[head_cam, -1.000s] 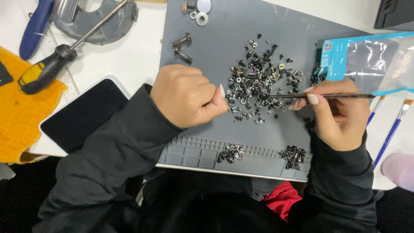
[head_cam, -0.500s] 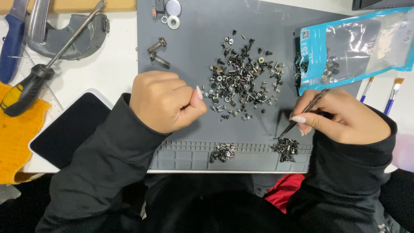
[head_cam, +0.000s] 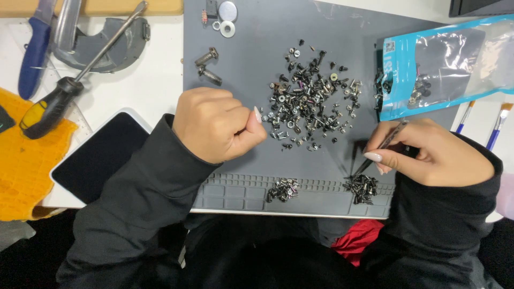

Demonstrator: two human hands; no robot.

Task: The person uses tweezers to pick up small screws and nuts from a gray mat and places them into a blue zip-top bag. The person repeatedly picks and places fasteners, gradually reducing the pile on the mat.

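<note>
My left hand (head_cam: 217, 131) rests as a closed fist on the grey mat (head_cam: 251, 69), just left of a big heap of small mixed screws (head_cam: 310, 101). My right hand (head_cam: 428, 155) grips thin metal tweezers (head_cam: 381, 147) whose tips point down at a small pile of dark screws (head_cam: 362, 188) near the mat's front right edge. A second small pile of silver screws (head_cam: 284, 189) lies at the front middle. I cannot tell whether the tweezers hold a screw.
A blue-edged plastic bag (head_cam: 444, 64) lies at the right. Two larger bolts (head_cam: 208, 65) and washers (head_cam: 227, 27) sit at the mat's top left. A black-and-yellow screwdriver (head_cam: 64, 93), a dark tablet (head_cam: 96, 155), an orange cloth (head_cam: 21, 166) and paintbrushes (head_cam: 495, 128) surround the mat.
My right hand has carried the tweezers from the big heap down and toward me to the dark pile at the front right. My left fist has stayed in place.
</note>
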